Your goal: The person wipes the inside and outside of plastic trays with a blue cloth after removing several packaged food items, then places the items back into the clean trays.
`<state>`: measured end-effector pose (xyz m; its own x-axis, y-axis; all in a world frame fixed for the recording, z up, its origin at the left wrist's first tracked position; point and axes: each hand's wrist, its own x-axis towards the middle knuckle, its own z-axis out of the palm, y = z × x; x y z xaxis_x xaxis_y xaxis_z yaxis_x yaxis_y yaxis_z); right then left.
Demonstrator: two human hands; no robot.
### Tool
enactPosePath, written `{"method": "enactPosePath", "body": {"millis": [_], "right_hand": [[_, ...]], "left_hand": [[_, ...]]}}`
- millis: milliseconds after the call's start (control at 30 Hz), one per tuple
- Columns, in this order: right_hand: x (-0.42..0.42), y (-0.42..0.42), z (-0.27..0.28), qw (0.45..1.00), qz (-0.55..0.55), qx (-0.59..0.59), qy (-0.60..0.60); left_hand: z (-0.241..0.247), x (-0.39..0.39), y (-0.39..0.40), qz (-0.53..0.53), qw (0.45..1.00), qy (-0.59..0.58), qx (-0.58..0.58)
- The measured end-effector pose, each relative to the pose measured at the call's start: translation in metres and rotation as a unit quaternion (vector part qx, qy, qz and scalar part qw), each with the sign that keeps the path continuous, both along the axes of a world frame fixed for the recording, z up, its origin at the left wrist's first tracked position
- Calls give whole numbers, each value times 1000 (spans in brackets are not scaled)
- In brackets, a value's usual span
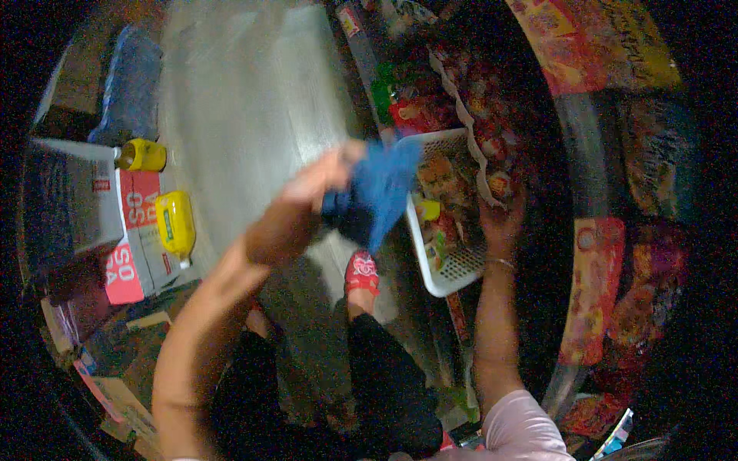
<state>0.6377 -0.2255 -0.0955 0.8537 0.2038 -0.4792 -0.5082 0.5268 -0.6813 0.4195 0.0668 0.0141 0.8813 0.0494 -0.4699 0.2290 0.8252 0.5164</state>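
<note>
My left hand (330,173), blurred by motion, grips a crumpled blue cloth (383,184) over the left rim of a white plastic basket (425,262). Inside the basket lie several packets, among them a yellow piece (428,210) and a brown packet (436,174). My right hand (503,222) is beside the basket's right side, at the lower end of a pale wavy-edged strip (461,109). A small round-marked packet (499,184) lies just beyond its fingers. Darkness hides whether those fingers hold anything.
Dark shelving with red packets (409,115) runs along the right, and more colourful packs (597,288) line the far right. On the left, yellow bottles (176,225) rest on printed cartons (141,230). A pale floor (248,86) lies between, with my red shoe (362,274) on it.
</note>
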Motion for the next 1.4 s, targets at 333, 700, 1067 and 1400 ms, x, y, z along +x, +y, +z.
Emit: {"method": "enactPosePath", "body": {"millis": [333, 700, 1067, 1400], "right_hand": [[-31, 45, 51, 990, -131, -60, -7], [-44, 47, 48, 970, -123, -176, -116], [-69, -8, 48, 608, 23, -650, -456], [-60, -3, 61, 845, -94, -433, -299]], "left_hand": [[-109, 237, 30, -134, 866, 117, 468], [-119, 245, 17, -107, 959, 29, 260], [-117, 242, 13, -127, 960, 8, 248], [-111, 248, 24, -114, 956, -8, 269]]}}
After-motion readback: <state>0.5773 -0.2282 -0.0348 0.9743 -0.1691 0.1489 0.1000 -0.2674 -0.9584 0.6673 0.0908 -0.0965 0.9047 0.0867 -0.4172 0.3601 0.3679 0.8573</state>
